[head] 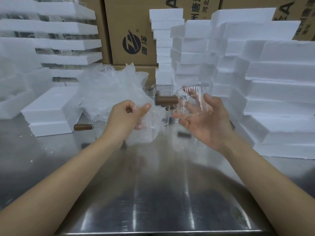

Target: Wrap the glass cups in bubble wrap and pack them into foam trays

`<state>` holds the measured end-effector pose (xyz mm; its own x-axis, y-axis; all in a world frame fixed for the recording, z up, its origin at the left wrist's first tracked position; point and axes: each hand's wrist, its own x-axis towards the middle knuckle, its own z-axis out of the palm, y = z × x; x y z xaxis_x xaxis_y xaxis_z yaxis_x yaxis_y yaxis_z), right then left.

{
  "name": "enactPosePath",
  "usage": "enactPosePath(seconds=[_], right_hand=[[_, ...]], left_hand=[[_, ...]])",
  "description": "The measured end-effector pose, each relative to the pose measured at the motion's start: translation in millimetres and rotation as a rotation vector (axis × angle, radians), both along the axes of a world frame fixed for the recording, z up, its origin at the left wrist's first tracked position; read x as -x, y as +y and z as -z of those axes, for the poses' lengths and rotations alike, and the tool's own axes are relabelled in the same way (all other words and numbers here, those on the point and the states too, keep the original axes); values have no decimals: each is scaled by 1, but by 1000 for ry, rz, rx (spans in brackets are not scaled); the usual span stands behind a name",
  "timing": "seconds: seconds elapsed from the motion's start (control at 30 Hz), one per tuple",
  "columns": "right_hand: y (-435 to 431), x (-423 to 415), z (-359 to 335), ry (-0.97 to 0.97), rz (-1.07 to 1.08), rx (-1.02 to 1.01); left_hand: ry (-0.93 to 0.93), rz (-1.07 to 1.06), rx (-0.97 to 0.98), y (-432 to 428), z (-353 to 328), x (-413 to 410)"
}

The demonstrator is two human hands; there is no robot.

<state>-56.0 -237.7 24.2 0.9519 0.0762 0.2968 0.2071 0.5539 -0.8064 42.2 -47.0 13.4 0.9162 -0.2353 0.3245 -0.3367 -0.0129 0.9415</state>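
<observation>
My right hand (204, 120) holds a clear glass cup (189, 103) above the steel table, fingers curled round its body; its brown wooden handle (166, 100) points left. My left hand (126, 116) pinches a sheet of bubble wrap (144, 132) between thumb and fingers, just left of the cup. A heap of bubble wrap (109, 87) lies behind my left hand. Another cup with a brown handle (83, 127) lies on the table to the left. Several more cups (158, 92) stand behind, partly hidden.
Stacks of white foam trays (276, 92) rise at the right and centre back. Two foam trays (51, 114) sit at the left, with taller foam stacks (51, 28) behind. Cardboard boxes (129, 31) line the back. The steel table (153, 193) extends to me.
</observation>
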Motion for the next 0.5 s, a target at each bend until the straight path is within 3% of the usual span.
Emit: enactPosePath(seconds=[0.1, 0.23, 0.37, 0.5], right_hand=[[-6, 0, 1, -10, -213, 301], [-10, -8, 11, -72, 26, 623], [-10, -17, 16, -10, 241, 443], [-8, -20, 16, 17, 339, 398]], left_hand=[[106, -3, 52, -2, -2, 1], [346, 174, 166, 0, -7, -2], [278, 393, 78, 0, -7, -2], [65, 392, 48, -2, 2, 4]])
